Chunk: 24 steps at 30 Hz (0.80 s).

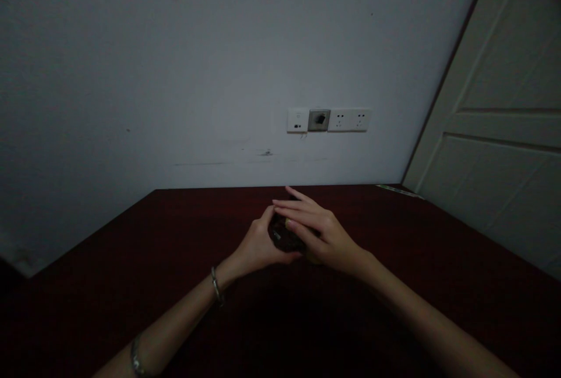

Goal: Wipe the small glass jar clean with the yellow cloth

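Note:
Both hands meet around a dark, shiny object (284, 238) above the middle of the dark red table. Its kind cannot be made out in the dim light, though glints show on its surface. My left hand (260, 240) wraps it from the left, with the fingers mostly hidden behind it. Over its top and right side lies my right hand (326, 229), the thumb pressed to it and the fingers reaching across toward the left hand. A small yellowish patch shows by the right thumb, and another under the right palm.
The dark red table (184, 232) runs back to a pale wall (175, 74). Sockets and a switch panel (328, 120) sit on the wall. At right stands a panelled door (495, 162); a thin strip (400, 191) lies at the table's back right edge.

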Available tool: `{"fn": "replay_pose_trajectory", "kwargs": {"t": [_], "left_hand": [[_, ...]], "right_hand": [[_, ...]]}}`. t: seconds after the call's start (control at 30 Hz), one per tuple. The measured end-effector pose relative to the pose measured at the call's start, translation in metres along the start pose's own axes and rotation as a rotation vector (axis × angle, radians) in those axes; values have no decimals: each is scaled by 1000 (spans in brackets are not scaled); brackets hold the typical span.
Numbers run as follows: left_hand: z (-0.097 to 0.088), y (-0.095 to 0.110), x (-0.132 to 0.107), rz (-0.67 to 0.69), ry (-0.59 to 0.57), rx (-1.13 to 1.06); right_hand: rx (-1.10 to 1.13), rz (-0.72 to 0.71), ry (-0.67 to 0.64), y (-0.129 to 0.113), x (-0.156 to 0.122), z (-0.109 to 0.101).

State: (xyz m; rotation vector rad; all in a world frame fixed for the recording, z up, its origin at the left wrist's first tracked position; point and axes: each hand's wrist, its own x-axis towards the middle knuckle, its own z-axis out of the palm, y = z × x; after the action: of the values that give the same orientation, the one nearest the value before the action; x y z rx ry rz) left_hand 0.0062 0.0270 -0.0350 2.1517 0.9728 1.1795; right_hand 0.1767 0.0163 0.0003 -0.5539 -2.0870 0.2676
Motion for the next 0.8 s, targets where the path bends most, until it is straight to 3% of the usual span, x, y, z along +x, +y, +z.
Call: {"fn": "replay_pose_trajectory", "kwargs": {"t": [0.17, 0.3, 0.4, 0.47, 0.57, 0.7, 0.8], "left_hand": [[0, -4, 1, -26, 51, -36], [1, -1, 1, 8, 6, -100], [5, 1, 0, 15, -29, -276], [9, 1, 1, -16, -41, -422], [12, -2, 1, -72, -19, -575], [12, -5, 2, -111, 21, -609], [11, -1, 2, -128, -17, -624]], "right_hand": [[-113, -131, -113, -13, -2, 0], [43, -18, 5, -5, 1, -1], [176, 105, 86, 2, 3, -2], [184, 110, 122, 1, 3, -2], [54, -34, 105, -6, 1, -2], [-95, -249, -36, -15, -1, -3], [-54, -272, -65, -14, 1, -5]]}}
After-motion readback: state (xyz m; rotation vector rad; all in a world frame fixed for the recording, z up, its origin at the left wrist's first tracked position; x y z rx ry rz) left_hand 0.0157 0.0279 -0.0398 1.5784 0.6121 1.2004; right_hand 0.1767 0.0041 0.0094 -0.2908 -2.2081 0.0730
